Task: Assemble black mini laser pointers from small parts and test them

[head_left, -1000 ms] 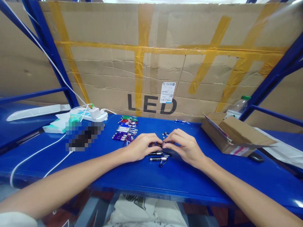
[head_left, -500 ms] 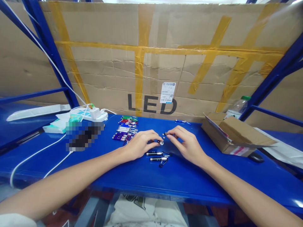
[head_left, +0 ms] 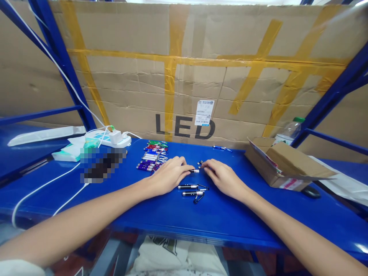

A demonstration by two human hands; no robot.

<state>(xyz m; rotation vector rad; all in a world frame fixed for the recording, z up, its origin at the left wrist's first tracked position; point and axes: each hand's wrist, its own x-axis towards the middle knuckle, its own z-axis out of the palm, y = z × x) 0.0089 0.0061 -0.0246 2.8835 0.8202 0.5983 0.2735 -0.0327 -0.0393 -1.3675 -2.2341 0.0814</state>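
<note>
Left hand [head_left: 168,174] grips a black penlight [head_left: 196,171] above a blue bench [head_left: 244,222]

The penlight lies sideways between the two hands, its silver end pointing toward the right hand [head_left: 223,176]. The fingers of the left hand pinch its other end. The right hand's fingers are curled at a few small parts [head_left: 199,167] just beside that silver end; whether they grasp one, I cannot tell.

Nearer the person, two more black penlights [head_left: 188,187] lie side by side on the bench, each with a black clip at its right end. Beyond the left hand is a column of coloured penlights [head_left: 151,157]: green, red, blue, silver and purple. A single blue penlight [head_left: 219,147] lies farther back.

To the right stand an open cardboard box [head_left: 266,172] and, behind it, a green-capped bottle [head_left: 287,132]. To the left are a white power strip [head_left: 123,142] and a pixelated dark object [head_left: 105,166]. A large taped cardboard panel [head_left: 129,88] marked "LED" rises along the back.
</note>
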